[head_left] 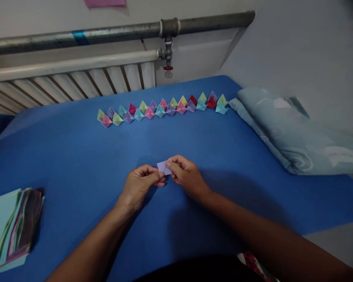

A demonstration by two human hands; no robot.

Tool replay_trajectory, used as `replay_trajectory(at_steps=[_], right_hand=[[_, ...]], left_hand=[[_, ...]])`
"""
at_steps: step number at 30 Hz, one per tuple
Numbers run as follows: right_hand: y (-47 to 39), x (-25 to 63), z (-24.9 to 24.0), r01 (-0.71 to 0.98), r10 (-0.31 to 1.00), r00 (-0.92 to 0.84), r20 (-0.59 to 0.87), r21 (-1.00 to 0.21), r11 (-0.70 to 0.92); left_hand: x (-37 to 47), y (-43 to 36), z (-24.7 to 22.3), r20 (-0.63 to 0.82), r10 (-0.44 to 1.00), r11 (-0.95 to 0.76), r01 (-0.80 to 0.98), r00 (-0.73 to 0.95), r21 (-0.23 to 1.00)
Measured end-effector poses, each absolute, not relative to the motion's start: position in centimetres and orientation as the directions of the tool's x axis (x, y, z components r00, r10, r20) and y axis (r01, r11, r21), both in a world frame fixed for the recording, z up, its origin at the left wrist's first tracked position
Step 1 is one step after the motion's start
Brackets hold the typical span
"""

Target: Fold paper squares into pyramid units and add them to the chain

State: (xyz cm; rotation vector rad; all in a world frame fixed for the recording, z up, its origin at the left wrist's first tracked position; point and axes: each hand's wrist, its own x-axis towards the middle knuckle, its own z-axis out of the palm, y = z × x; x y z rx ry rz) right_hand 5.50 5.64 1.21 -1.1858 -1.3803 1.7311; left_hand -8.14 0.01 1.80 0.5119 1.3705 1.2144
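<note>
A small folded piece of lilac paper (162,167) is held between both hands above the blue surface. My left hand (139,182) pinches its lower edge between thumb and fingers. On the upper right corner, my right hand (188,176) closes with the thumb lying on top. A crease line runs across the paper's face. Beyond the hands, two staggered rows of folded paper boats (149,113) stretch across the surface in pink, green, turquoise, purple, yellow and red.
A stack of coloured paper sheets (2,213) lies at the lower left. On the right rests a folded pale blue cloth (282,133) against the wall. A white radiator (76,84) and a metal pipe (120,33) run along the back of the blue surface (85,156).
</note>
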Motion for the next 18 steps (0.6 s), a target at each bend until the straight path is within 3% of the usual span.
replay_trajectory(at_steps=[9, 18], right_hand=[[5.7, 5.42, 1.24, 0.053, 0.865, -0.414, -0.282, -0.957, -0.286], [5.88, 5.63, 1.5, 0.109, 0.787, -0.544, -0.291, -0.954, -0.278]], left_hand=[[-8.09, 0.02, 1.83, -0.45, 0.859, 0.349, -0.362, -0.245, 0.864], [-8.32, -0.09, 2.2, -0.387, 0.904, 0.312, -0.338, -0.182, 0.888]])
